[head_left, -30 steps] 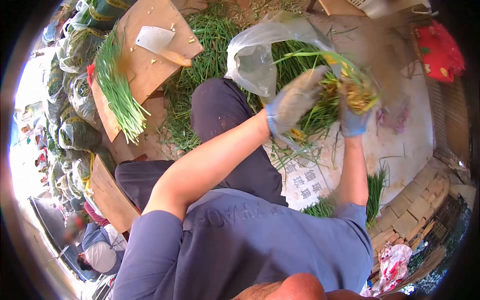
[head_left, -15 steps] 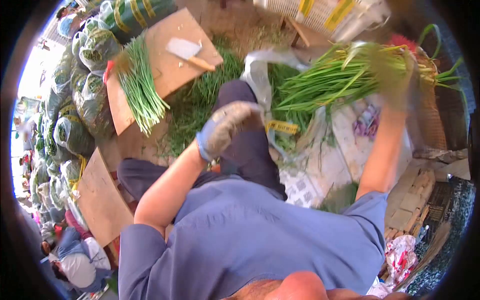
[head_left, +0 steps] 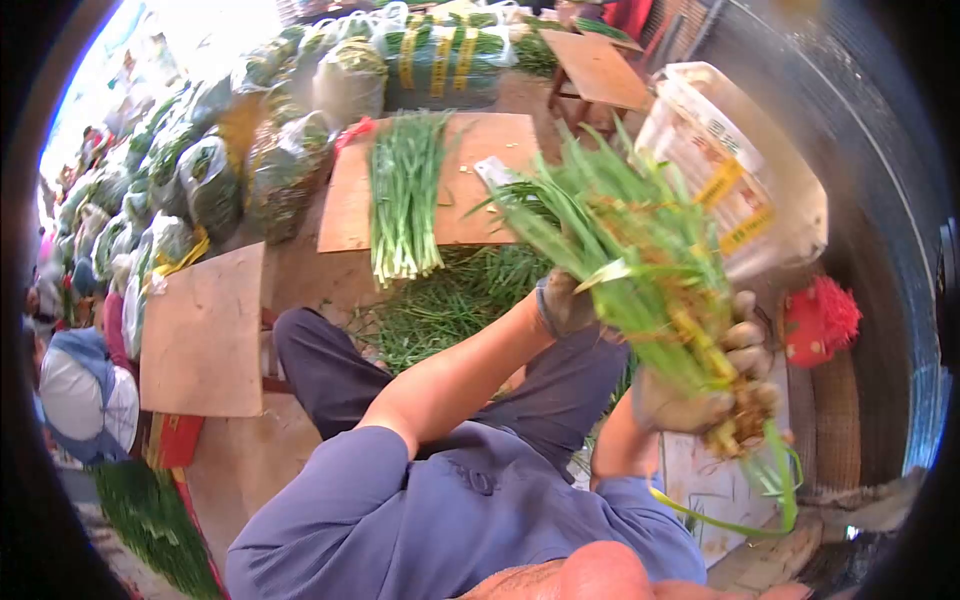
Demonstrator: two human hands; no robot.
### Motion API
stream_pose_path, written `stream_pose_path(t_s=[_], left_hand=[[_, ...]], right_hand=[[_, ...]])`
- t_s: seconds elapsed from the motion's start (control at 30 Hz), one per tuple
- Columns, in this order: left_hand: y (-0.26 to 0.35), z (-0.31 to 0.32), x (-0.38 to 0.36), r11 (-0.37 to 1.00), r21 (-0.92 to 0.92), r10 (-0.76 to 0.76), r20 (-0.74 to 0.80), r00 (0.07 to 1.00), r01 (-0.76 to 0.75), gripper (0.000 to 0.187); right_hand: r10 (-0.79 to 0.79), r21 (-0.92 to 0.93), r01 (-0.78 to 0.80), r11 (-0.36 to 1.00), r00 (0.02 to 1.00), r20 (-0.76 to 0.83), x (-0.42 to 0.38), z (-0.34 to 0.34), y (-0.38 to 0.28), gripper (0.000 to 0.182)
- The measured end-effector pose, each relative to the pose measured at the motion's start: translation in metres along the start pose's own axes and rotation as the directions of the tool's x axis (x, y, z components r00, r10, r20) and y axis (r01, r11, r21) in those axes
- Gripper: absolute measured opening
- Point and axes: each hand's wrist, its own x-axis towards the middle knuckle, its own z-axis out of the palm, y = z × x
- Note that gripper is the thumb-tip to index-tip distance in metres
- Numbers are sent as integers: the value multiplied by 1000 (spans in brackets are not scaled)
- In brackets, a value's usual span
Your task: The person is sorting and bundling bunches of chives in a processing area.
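Note:
A bunch of chives (head_left: 655, 265) with long flat green leaves and yellowed, straggly root ends is held up in front of me, tilted. My right hand (head_left: 690, 400), gloved, wraps its fingers round the root end. Under the leaves, my gloved left hand (head_left: 567, 303) grips the bunch from the left side; its fingers are partly hidden. On the board-topped table beyond, a neat bunch of green stems (head_left: 408, 195) lies with pale ends towards me. Beside it shows the blade of a cleaver (head_left: 493, 171), its handle covered by the held leaves.
A wooden table (head_left: 485, 215) stands ahead, a second board (head_left: 205, 335) to the left. Loose greens (head_left: 430, 320) cover the floor between. A white plastic crate (head_left: 745, 190) is at the right, near a red fuzzy object (head_left: 822, 320). Bagged vegetables (head_left: 210, 185) line the left; a person (head_left: 85, 390) sits there.
The bunch has come in from the far right to the front of me, its leaves turned upward. My left hand has moved right onto it. The view has swung to the right.

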Motion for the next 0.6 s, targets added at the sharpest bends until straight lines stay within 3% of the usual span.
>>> stream_pose_path(t_s=[0.07,0.13,0.23,0.3,0.33,0.4,0.43,0.47,0.5,0.53,0.6], left_hand=[[33,12,-12,993,-99,46,-167,985,-63,68],[53,4,-21,991,35,136,-262,955,-131,64],[108,34,-44,977,66,212,-253,944,-201,63],[140,62,-57,969,92,245,-238,940,-229,62],[146,78,-64,959,128,281,-326,903,-252,59],[164,89,-72,941,203,325,-333,885,-269,49],[173,99,-81,933,257,332,-338,881,-253,46],[175,109,-90,940,273,294,-337,895,-206,42],[189,77,-100,936,283,327,-479,815,-209,39],[194,79,-104,923,327,354,-506,787,-205,38],[200,77,-114,897,411,380,-522,764,-165,37]], right_hand=[[15,-116,-4,993,996,92,-34,16,0,23],[92,-172,-71,982,989,112,-77,21,12,41],[363,-298,-284,911,895,259,-102,14,10,50],[365,-237,-304,923,886,285,-144,-4,34,47],[510,-161,-485,860,801,314,-154,-10,32,38],[512,-430,-278,859,481,711,-133,-32,31,38],[488,-467,-154,871,390,781,-131,-35,29,42],[493,-468,-178,865,136,859,-119,-48,38,52],[624,-584,-348,734,4,782,-116,-70,50,55],[786,-657,-540,526,12,618,-105,-80,66,58],[906,-563,-756,333,93,412,-69,-59,96,62]])
